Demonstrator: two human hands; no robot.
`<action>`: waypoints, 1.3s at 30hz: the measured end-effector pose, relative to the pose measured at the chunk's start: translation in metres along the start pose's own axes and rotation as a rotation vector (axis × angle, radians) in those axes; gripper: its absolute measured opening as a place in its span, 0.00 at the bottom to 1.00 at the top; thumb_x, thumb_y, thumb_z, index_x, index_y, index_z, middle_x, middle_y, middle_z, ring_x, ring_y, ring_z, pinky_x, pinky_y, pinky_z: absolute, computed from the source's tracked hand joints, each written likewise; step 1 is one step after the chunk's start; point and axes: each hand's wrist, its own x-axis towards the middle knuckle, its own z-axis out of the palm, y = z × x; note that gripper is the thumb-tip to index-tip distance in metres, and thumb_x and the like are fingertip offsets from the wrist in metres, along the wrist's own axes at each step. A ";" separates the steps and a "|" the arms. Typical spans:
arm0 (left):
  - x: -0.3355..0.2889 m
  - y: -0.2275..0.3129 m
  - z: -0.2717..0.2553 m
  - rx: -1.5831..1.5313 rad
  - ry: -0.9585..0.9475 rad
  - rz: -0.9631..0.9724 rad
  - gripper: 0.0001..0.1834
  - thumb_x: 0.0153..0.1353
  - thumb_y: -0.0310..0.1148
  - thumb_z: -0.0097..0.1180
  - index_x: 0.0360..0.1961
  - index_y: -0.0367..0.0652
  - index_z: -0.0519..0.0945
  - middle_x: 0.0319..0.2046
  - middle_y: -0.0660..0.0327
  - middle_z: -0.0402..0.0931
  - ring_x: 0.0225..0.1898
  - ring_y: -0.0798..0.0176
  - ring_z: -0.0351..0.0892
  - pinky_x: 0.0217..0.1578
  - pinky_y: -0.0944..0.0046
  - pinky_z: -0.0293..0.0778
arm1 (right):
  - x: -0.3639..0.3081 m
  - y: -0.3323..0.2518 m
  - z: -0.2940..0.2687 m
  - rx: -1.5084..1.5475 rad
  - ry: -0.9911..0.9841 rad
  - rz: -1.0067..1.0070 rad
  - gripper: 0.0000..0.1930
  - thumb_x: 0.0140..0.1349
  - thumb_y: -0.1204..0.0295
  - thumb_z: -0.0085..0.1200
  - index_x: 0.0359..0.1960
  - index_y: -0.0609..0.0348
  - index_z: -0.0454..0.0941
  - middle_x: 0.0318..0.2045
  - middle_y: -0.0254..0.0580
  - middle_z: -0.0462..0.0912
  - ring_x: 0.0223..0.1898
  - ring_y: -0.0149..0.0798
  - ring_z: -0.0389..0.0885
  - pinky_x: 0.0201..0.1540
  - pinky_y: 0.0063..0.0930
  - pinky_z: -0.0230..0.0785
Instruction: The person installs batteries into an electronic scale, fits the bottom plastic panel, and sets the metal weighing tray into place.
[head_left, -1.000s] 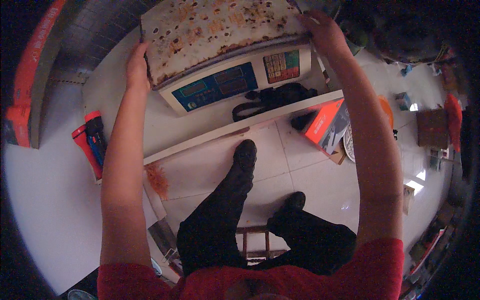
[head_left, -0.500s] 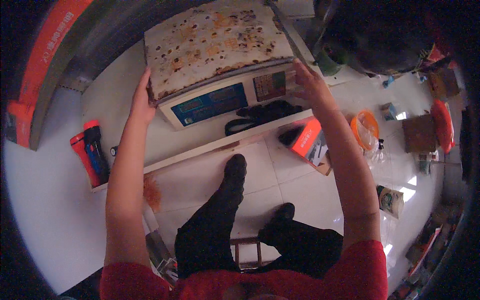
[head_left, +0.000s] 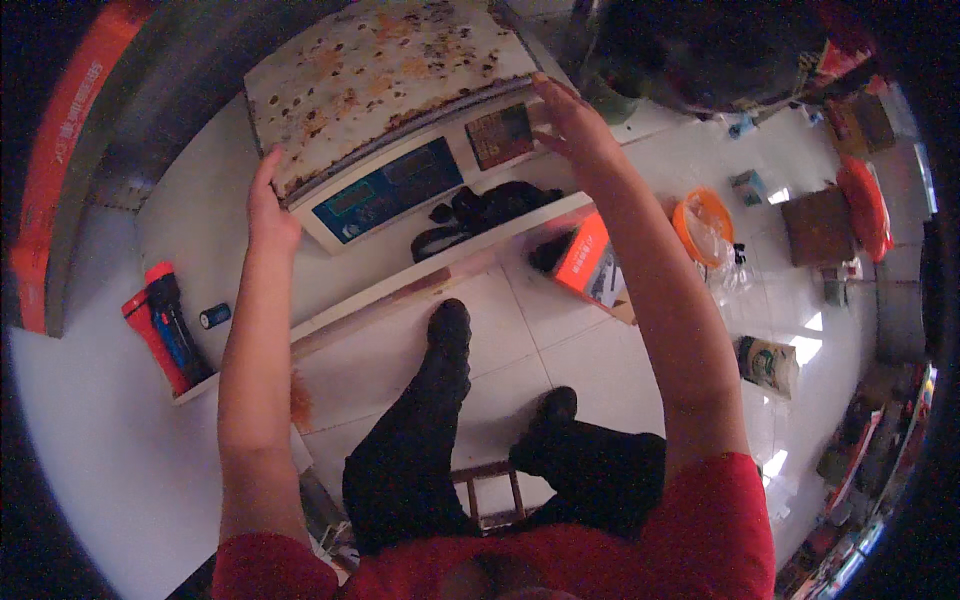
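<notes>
A weighing scale (head_left: 388,188) with a rusty, pitted white top plate (head_left: 385,85) and a blue display panel sits on the white counter, turned at a slant. My left hand (head_left: 271,215) grips the near left corner of the plate, its thumb along the side edge. At the opposite near corner, my right hand (head_left: 578,125) holds the plate's edge with fingers bent; some of them hang below it in front of the scale. A bundled black cable (head_left: 495,205) lies on the counter before the scale. Fingertips under the plate are hidden.
Left on the counter lie a red and black flashlight (head_left: 165,325) and a battery (head_left: 215,315). Below the counter edge, an orange box (head_left: 595,262) rests on the tiled floor. Farther right are an orange basket (head_left: 703,225), a cardboard box (head_left: 818,225) and a white bag (head_left: 768,366).
The whole view has shifted, so the scale appears farther left and higher. Both hands keep their hold on it. The battery beside my left forearm now shows fully.
</notes>
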 end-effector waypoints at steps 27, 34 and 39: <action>-0.304 -0.022 0.012 0.778 -0.305 0.299 0.30 0.64 0.42 0.44 0.65 0.42 0.56 0.61 0.53 0.56 0.59 0.52 0.63 0.59 0.52 0.58 | -0.739 0.404 -0.089 -0.508 0.315 1.001 0.20 0.53 0.53 0.50 0.38 0.54 0.81 0.35 0.49 0.82 0.36 0.49 0.80 0.41 0.41 0.72; -0.346 -0.017 0.057 0.635 -0.507 0.310 0.28 0.66 0.39 0.45 0.64 0.40 0.57 0.60 0.53 0.59 0.57 0.52 0.67 0.54 0.52 0.63 | -0.758 0.438 -0.093 0.212 0.768 0.825 0.17 0.57 0.61 0.53 0.46 0.53 0.77 0.34 0.42 0.81 0.28 0.41 0.82 0.27 0.33 0.75; -0.366 0.003 0.061 0.711 -0.404 0.413 0.29 0.64 0.39 0.48 0.63 0.39 0.58 0.60 0.52 0.59 0.54 0.50 0.71 0.53 0.51 0.64 | -0.777 0.434 -0.104 0.400 0.960 0.932 0.18 0.57 0.64 0.55 0.48 0.57 0.75 0.33 0.40 0.80 0.25 0.36 0.81 0.23 0.31 0.74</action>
